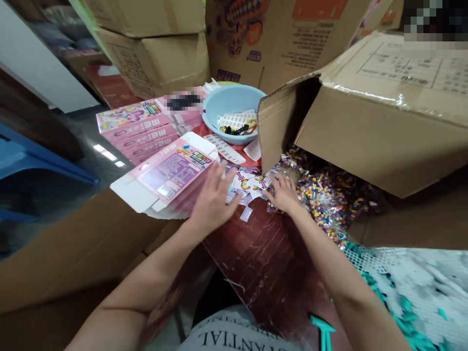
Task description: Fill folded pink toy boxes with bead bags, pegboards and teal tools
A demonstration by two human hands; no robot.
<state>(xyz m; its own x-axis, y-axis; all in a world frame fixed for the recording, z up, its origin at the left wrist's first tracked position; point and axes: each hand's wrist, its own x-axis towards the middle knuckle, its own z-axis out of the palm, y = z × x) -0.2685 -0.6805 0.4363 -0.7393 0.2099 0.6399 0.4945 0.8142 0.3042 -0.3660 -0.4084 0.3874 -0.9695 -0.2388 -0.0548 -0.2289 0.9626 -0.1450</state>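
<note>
My left hand is open, fingers spread, between the pink flattened-looking cartons and a small pile of packets. The upper pink carton shows a purple label and open white end flaps. My right hand is also open, its fingers stretched out at the right side of the pile, beside clear bags of small colourful pieces. Between both hands lie white printed cards with a dotted pattern, over pale purple packets. Whether my fingertips press on the packets, I cannot tell.
Behind sits a light blue basin holding printed sheets and black and yellow pieces. Pink boxes are stacked left. A large open cardboard box leans over the bags. Teal pieces lie lower right on the dark red table.
</note>
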